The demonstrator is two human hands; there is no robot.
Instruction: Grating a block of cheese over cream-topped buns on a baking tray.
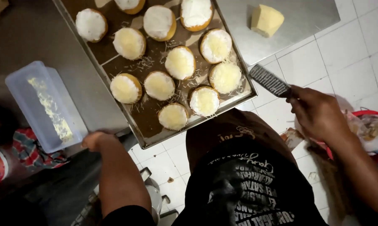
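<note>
Grater (269, 79), narrow metal blade type, gripped at its dark handle end by the right hand (317, 114), fingers closed around it; held out over the white tiled floor (344, 58), just off the right corner of the baking tray (113, 100) and clear of it. Blade pointing up-left toward the tray.

Baking tray on the steel worktop (34, 33), one corner jutting past the worktop edge toward the body. On it, round buns (159, 85) with golden sides and white cream tops; nearer ones covered with pale yellow grated cheese, the three at the far end still plain white. Loose cheese shreds scattered on the brown tray liner between buns.

Left hand (94, 140) at the worktop edge, just beside the near left side of the tray and touching the corner of a translucent plastic container (42, 104); fingers curled, possibly gripping that corner, not clear from this angle. Container holds a strip of yellowish residue.

Block of cheese (266, 19) lying on a separate steel surface, well apart from the tray, top right.
</note>
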